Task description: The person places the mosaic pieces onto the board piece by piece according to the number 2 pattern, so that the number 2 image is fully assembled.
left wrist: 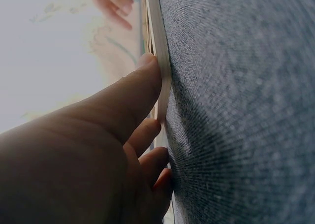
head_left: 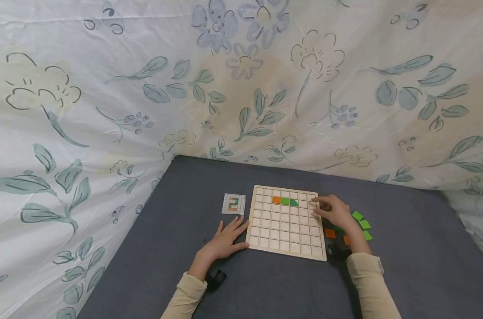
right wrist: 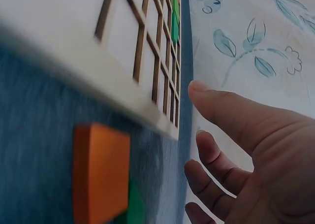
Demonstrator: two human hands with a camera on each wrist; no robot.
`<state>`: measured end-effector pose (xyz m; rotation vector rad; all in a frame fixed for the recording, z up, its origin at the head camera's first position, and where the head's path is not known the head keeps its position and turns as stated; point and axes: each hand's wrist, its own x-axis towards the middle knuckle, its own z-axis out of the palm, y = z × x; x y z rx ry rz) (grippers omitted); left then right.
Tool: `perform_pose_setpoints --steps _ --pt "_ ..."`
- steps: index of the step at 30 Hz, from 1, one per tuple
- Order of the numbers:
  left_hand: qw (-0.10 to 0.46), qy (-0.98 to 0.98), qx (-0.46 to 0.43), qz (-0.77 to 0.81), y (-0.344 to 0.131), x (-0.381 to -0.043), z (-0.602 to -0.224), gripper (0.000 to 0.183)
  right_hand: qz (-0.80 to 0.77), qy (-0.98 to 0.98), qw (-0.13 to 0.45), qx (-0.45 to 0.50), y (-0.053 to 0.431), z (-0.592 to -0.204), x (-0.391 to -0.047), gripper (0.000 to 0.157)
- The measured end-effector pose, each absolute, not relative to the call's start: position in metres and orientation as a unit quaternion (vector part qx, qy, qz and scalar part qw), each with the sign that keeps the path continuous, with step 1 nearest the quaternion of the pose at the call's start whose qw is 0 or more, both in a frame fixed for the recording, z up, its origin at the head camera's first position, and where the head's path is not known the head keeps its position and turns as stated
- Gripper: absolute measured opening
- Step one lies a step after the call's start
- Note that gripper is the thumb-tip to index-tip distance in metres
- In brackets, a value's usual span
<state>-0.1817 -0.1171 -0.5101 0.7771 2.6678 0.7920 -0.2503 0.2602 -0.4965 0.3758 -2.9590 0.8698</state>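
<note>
A wooden grid board (head_left: 285,254) with white cells lies on the dark cloth. Three tiles sit side by side in an upper row: an orange square (head_left: 276,200), a green square (head_left: 285,201) and a green tile with one rounded corner (head_left: 294,202). My left hand (head_left: 225,240) lies spread at the board's left side; its thumb touches the board edge (left wrist: 164,81) in the left wrist view. Over the board's right edge hovers my right hand (head_left: 334,212). Its fingers are loosely bent and apart, with nothing between them in the right wrist view.
A small pattern card (head_left: 233,204) lies left of the board. Under and beyond my right forearm are several loose tiles, among them an orange one (head_left: 330,233) and a bright green one (head_left: 364,224). Flowered cloth (head_left: 241,88) hangs behind the table.
</note>
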Motion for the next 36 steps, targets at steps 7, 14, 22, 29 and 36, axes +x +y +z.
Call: perform_pose_setpoints --steps 7,14,22,29,36 --pt "0.127 0.915 0.265 0.278 -0.117 -0.181 -0.509 0.067 0.274 -0.955 0.031 0.110 0.278 -0.497 -0.243 0.038" --pt "0.127 0.916 0.264 0.272 -0.117 -0.182 -0.510 0.068 0.256 -0.962 0.021 0.091 0.291 -0.492 -0.233 0.039" --pt "0.131 0.915 0.265 0.275 -0.117 -0.181 -0.508 0.068 0.250 -0.964 0.017 0.085 0.306 -0.492 -0.228 0.041" --pt "0.130 0.916 0.263 0.272 -0.117 -0.181 -0.507 0.068 0.257 -0.963 0.016 0.077 0.317 -0.494 -0.225 0.043" --pt "0.131 0.916 0.265 0.272 -0.117 -0.181 -0.509 0.068 0.252 -0.966 0.022 0.060 0.323 -0.495 -0.220 0.042"
